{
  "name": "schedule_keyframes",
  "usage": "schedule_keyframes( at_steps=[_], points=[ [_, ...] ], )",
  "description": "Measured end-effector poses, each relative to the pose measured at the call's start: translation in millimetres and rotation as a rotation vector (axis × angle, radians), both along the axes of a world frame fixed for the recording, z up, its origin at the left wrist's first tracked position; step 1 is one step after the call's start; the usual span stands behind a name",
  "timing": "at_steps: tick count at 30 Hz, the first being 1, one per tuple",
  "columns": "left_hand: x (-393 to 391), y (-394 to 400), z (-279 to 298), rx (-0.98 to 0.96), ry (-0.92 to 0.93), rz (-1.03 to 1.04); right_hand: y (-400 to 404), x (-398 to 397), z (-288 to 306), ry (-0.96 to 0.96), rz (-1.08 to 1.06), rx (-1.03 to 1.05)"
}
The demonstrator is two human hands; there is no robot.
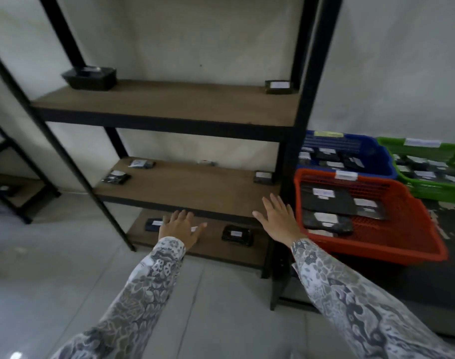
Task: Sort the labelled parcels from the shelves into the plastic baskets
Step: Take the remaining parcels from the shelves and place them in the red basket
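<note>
Both hands are spread flat and hold nothing. The left hand (180, 227) reaches toward the bottom shelf (211, 248); there a black labelled parcel (237, 234) lies just right of its thumb, long axis along the shelf, nearer it than the right hand (277, 218), I judge.

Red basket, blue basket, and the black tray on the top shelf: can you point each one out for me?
red basket (426, 224), head view, bare mesh of its right wall.
blue basket (376, 156), head view, its right inner wall.
black tray (91, 80), head view, its front side.
</note>
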State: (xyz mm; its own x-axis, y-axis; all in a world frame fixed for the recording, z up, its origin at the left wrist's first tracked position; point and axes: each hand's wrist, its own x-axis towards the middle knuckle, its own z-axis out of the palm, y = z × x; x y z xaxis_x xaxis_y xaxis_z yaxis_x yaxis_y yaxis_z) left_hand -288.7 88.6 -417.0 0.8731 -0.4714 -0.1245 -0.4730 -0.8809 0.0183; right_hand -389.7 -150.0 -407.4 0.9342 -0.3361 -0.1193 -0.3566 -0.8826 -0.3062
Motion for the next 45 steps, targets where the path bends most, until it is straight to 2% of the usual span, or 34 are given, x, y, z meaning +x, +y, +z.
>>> schedule_keyframes(
  at_steps=[10,19,26,33,38,42,45],
  points=[
    [45.1,173.5,-16.4,0.028,-0.027,0.229,162.9,105.7,-38.9,0.144,0.255,-0.011],
    [153.2,251.4,-51.8,0.044,0.012,0.325,253.0,249.1,-72.5,0.144,0.390,0.022],
    [280.9,279.0,-53.5,0.034,0.021,0.308,293.7,373.6,-72.2,0.198,0.422,0.110],
    [373.7,292.4,-77.0,0.069,0.045,0.188,326.7,463.6,-76.4,0.218,0.322,0.196],
    [423.6,291.8,-128.7,0.064,0.061,0.082,336.8,510.2,-112.6,0.216,0.237,0.236],
    [453.4,285.3,-178.8,0.144,0.090,-0.041,332.9,549.9,-157.7,0.224,0.203,0.282],
    [477.9,274.5,-217.0,0.077,0.050,-0.033,332.2,584.0,-191.9,0.154,0.171,0.331]
  ],
)
